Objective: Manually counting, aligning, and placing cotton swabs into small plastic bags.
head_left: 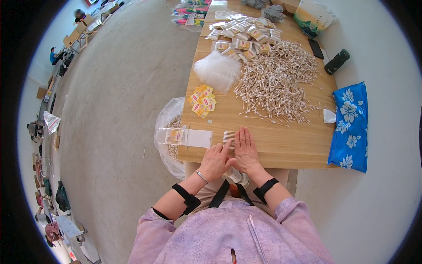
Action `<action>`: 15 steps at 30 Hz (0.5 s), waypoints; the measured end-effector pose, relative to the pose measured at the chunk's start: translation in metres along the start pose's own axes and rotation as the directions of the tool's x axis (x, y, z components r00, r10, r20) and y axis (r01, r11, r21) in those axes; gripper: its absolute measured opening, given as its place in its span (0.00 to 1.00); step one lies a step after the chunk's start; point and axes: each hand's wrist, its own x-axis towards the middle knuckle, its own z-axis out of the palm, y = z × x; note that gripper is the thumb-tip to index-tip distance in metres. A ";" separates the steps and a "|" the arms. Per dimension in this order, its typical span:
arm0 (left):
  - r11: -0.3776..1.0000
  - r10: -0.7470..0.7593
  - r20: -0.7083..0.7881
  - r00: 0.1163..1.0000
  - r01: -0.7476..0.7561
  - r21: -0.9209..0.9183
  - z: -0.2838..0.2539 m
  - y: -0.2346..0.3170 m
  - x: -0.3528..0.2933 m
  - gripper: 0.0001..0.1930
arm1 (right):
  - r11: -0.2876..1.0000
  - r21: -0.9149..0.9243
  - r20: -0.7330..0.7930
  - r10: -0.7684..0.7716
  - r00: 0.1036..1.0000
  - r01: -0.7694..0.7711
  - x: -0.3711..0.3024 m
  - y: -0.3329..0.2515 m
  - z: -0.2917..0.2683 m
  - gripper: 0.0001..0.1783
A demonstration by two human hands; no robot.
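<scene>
A small row of cotton swabs (228, 135) lies side by side on the table near its front edge. My right hand (246, 149) rests flat along the row's right side, fingers stretched out and covering part of it. At the swabs' lower left is my left hand (214, 161), its fingers apart and a fingertip touching them. Just left of that hand lies a white block (199, 138), with a clear bag holding swabs and a yellow card (176, 136) at its left end, jutting past the table edge. Farther back spreads a large heap of loose swabs (281, 79).
Yellow cards (203, 101), clear empty bags (218, 70) and filled packets (244, 37) occupy the table's left and back. A phone (315, 48), black bottle (337, 61) and blue floral pouch (350, 127) line the right. A lined bag of swabs (172, 145) stands below the left edge.
</scene>
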 end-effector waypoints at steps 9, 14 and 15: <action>1.000 -0.027 0.036 0.999 0.028 -0.009 -0.002 0.002 0.005 0.36 | 1.000 0.029 -0.028 0.004 1.000 -0.003 0.000 0.002 0.006 0.55; 0.998 -0.039 0.019 0.999 0.040 -0.039 -0.001 -0.002 0.010 0.36 | 1.000 0.009 -0.034 0.002 0.999 -0.002 0.001 0.001 0.004 0.53; 0.999 -0.032 0.019 0.999 0.032 -0.032 -0.001 -0.001 0.011 0.36 | 0.999 0.044 -0.043 0.005 0.999 -0.003 0.001 0.001 0.004 0.53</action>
